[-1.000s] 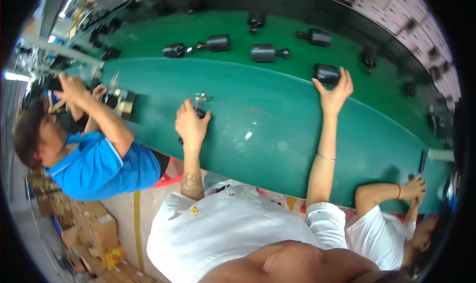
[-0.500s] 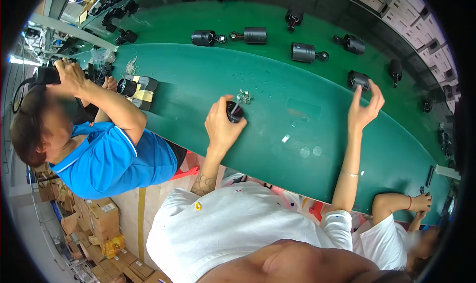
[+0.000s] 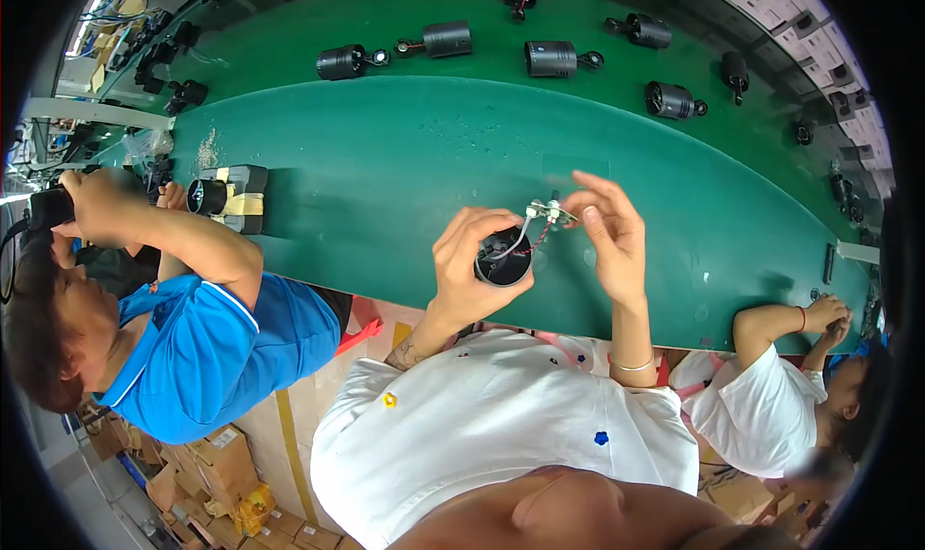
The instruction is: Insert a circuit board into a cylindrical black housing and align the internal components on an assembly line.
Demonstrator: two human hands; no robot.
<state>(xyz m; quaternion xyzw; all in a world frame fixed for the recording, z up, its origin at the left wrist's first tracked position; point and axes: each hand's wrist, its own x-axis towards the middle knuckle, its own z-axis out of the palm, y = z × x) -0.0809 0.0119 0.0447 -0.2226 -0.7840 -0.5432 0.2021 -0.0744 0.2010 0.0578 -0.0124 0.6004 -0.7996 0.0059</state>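
My left hand (image 3: 469,273) is wrapped round a black cylindrical housing (image 3: 504,264), its open end turned up toward me. Out of it run a grey cable and a twisted red-and-black wire (image 3: 541,239). These lead to a small circuit board (image 3: 552,211) with white connectors, raised above the green table. Beside the board is my right hand (image 3: 612,245), fingers bent and apart, the fingertips close to the board's right end. Whether they touch it is hard to tell, as the fingertips are slightly blurred.
Several black cylindrical housings (image 3: 551,59) with wired ends lie on the green surface beyond the table (image 3: 385,155). To my left a person in blue (image 3: 207,348) works near a taped dark block (image 3: 247,199). Another person's hands (image 3: 827,315) are at the right.
My right hand has left a black housing on the far green surface and come back beside the circuit board. My left hand has turned its housing, showing the open end. The view has shifted.
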